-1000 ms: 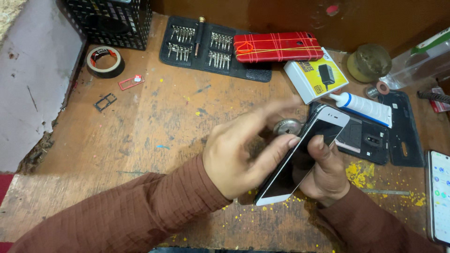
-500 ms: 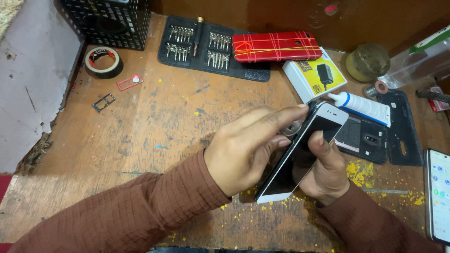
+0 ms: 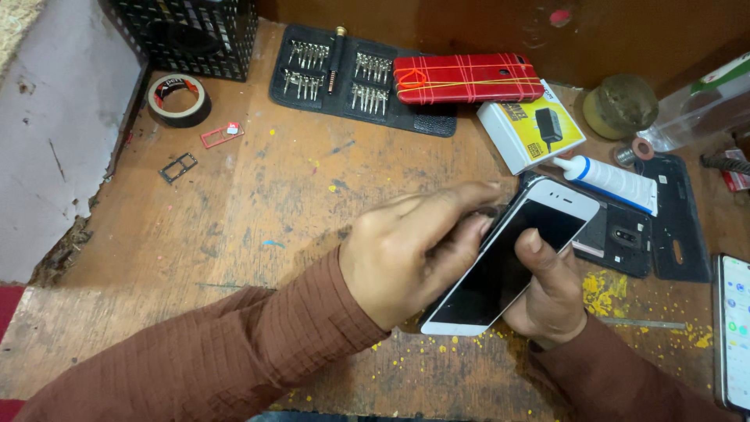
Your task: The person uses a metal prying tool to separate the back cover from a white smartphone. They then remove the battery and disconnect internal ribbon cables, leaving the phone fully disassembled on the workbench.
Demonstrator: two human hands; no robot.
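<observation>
A person in rust-brown ribbed sleeves holds a white-framed smartphone with a dark, unlit screen (image 3: 512,262) above a scarred wooden tabletop (image 3: 258,203), seen from a head-worn camera. The right hand (image 3: 547,293) cradles the handset from beneath and from its right side, its thumb lying across the glass near the upper right edge, fingers curled around the back. The left hand (image 3: 414,254) reaches in from the left, its fingers (image 3: 457,205) extended and pressed along the phone's left long edge near the top corner (whether anything small is pinched between them cannot be told). The phone is tilted, its long axis running from lower left, nearest the person, to upper right; the seam being worked lies directly under the left fingertips, making the left hand the nearer one to that edge. Around the hands lie a black fold-out case of screwdriver bits (image 3: 336,74), a red phone cover bound with rubber bands (image 3: 467,78), a yellow-and-white charger box (image 3: 531,134), a white tube with a blue cap (image 3: 613,176), a black phone back shell (image 3: 680,227), a roll of tape (image 3: 179,99) and, at the right edge, a second phone with a lit screen (image 3: 734,332).
</observation>
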